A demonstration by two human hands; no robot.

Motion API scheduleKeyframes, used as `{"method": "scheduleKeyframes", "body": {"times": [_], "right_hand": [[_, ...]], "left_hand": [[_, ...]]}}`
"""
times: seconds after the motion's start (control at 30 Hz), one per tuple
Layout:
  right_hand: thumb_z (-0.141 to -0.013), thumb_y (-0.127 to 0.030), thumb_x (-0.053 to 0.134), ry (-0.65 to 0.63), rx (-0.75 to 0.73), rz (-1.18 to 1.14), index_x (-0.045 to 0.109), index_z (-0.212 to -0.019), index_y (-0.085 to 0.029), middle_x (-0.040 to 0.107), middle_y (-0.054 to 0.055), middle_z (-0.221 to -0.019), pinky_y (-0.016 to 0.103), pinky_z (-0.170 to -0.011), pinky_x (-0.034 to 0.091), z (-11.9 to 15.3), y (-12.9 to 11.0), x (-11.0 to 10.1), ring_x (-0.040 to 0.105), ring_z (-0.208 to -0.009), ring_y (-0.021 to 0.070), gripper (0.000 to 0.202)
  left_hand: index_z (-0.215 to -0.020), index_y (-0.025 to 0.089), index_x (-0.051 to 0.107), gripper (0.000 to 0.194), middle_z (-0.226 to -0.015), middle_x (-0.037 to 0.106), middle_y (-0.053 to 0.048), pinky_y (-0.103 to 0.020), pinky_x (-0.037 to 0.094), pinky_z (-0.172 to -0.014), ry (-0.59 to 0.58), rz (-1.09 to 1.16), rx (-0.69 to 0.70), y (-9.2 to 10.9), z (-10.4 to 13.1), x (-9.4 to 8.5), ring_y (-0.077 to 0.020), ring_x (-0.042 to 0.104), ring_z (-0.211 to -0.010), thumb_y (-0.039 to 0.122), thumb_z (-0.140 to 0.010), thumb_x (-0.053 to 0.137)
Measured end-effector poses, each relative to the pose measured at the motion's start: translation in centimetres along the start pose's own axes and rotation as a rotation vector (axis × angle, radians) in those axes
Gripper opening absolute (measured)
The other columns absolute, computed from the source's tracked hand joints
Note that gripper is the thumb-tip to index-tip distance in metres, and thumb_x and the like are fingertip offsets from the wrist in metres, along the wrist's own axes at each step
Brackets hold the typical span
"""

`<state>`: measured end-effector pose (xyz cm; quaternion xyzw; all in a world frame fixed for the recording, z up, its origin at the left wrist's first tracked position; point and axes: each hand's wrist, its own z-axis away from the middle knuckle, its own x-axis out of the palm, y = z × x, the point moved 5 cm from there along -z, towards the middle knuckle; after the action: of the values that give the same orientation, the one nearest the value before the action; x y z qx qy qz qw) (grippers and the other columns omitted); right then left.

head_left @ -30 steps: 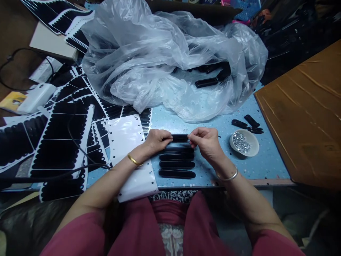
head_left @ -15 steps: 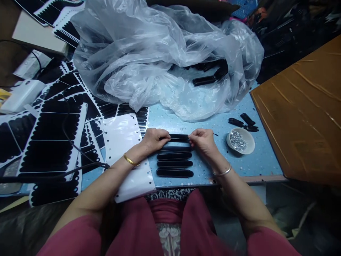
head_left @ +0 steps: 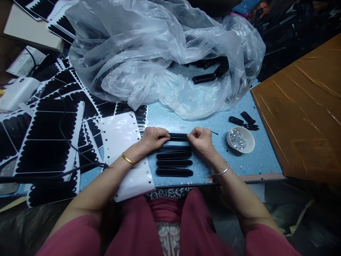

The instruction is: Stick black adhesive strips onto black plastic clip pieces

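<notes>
Between my two hands lies a black strip (head_left: 178,137) with rounded ends, pinched at both of its ends. My left hand (head_left: 155,138) grips its left end between thumb and fingers. At the right end, my right hand (head_left: 200,140) pinches it in the same way. Below it, several more black strips (head_left: 174,163) lie in a column on the blue speckled table (head_left: 213,163). A white sheet with small holes (head_left: 119,131) is under my left forearm. To the right of my right hand stands a white bowl (head_left: 249,141) of small silvery pieces (head_left: 238,139).
A large crumpled clear plastic bag (head_left: 149,46) covers the back, with black strips (head_left: 204,78) at its opening. Sheets of black pieces (head_left: 48,138) and a dark cable (head_left: 90,164) lie left. Small black bundles (head_left: 236,121) sit behind the bowl. A brown taped box (head_left: 301,117) stands right.
Both hands still pinch the strip and have hardly moved. The view has shifted slightly, so things on the left appear a little further left.
</notes>
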<state>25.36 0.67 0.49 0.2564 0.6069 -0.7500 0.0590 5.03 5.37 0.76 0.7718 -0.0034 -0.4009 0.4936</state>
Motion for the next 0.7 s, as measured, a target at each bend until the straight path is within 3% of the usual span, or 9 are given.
{"method": "scheduleKeyframes", "body": {"times": [0.27, 0.7], "right_hand": [[-0.063, -0.026, 0.058, 0.031, -0.068, 0.13, 0.049, -0.049, -0.022, 0.049, -0.002, -0.044, 0.025, -0.044, 0.031, 0.19, -0.16, -0.06, 0.043, -0.044, 0.0108, 0.017], [-0.064, -0.027, 0.06, 0.023, -0.048, 0.109, 0.051, -0.051, -0.022, 0.052, -0.001, -0.046, 0.025, -0.044, 0.03, 0.16, 0.37, 0.01, 0.043, -0.045, 0.0108, 0.016]], "left_hand": [[-0.076, 0.021, 0.073, 0.009, -0.079, 0.076, 0.0, -0.025, 0.052, -0.071, -0.007, -0.006, 0.011, -0.03, -0.06, 0.02, -0.014, 0.071, -0.075, 0.018, -0.079, 0.065], [-0.077, 0.022, 0.074, 0.008, -0.082, 0.077, -0.001, -0.027, 0.054, -0.074, -0.011, -0.018, -0.009, -0.15, -0.05, 0.03, -0.016, 0.072, -0.077, 0.018, -0.079, 0.067]]}}
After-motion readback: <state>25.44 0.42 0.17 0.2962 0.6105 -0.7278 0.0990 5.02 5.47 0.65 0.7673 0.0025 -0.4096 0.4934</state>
